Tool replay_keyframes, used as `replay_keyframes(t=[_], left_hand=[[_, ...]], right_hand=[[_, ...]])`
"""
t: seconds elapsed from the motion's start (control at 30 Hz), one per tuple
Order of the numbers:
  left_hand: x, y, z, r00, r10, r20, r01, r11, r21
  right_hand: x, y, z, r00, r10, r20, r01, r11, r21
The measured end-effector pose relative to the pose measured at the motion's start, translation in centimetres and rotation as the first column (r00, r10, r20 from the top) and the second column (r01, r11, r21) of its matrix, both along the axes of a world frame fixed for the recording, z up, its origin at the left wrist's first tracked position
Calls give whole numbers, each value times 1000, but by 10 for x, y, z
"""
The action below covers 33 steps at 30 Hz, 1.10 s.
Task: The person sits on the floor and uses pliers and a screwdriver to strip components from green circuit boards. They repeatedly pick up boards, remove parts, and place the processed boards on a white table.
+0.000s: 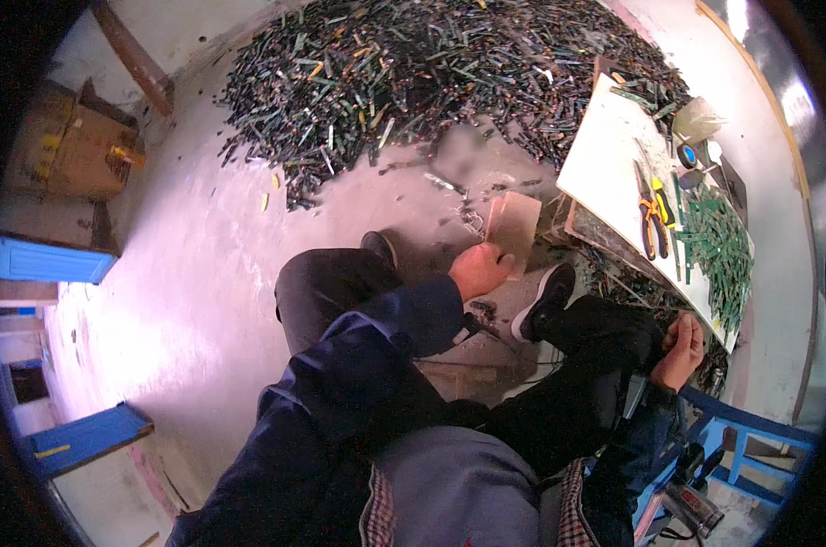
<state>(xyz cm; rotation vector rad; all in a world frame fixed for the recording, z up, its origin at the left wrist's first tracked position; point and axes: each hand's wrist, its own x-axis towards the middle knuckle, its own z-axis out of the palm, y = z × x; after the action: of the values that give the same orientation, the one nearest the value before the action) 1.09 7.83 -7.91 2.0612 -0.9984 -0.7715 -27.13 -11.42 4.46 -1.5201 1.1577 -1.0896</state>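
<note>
L hand (480, 272) by brn board (517, 223), R hand (679, 354) nr wht tbl (604, 150)

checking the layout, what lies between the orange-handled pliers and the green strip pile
In the head view, a yellow-handled tool and some loose strips lie there.

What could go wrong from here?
1. The green strips heap close to the white board's edge; the right hand, also near that board, might knock some off.
2. The orange-handled pliers lie loose there and could get bumped.
3. The big pile of strips on the floor has stray pieces around it that might skid underfoot.
</note>
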Motion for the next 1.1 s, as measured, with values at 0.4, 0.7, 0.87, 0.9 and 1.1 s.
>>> replay_keyframes(t=[0.4, 0.7, 0.87, 0.9, 1.1], left_hand=[[23, 14, -97, 990, 139, 18, -138, 949, 284], [66, -21, -171, 986, 168, 14, -163, 926, 341], [86, -37, -217, 986, 149, 79, -168, 918, 361], [92, -42, -226, 986, 140, 95, -165, 917, 364], [122, -44, -256, 978, 95, 187, -164, 900, 403]], right_hand=[[-22, -4, -11, 987, -9, -161, -2, 998, -70], [-46, -7, -15, 888, -107, -447, 30, 984, -175], [-69, -17, -22, 880, -109, -462, 124, 992, 4], [-57, -14, -14, 856, -121, -502, 161, 986, 37], [-18, -4, 5, 810, -60, -583, -31, 989, -145]])
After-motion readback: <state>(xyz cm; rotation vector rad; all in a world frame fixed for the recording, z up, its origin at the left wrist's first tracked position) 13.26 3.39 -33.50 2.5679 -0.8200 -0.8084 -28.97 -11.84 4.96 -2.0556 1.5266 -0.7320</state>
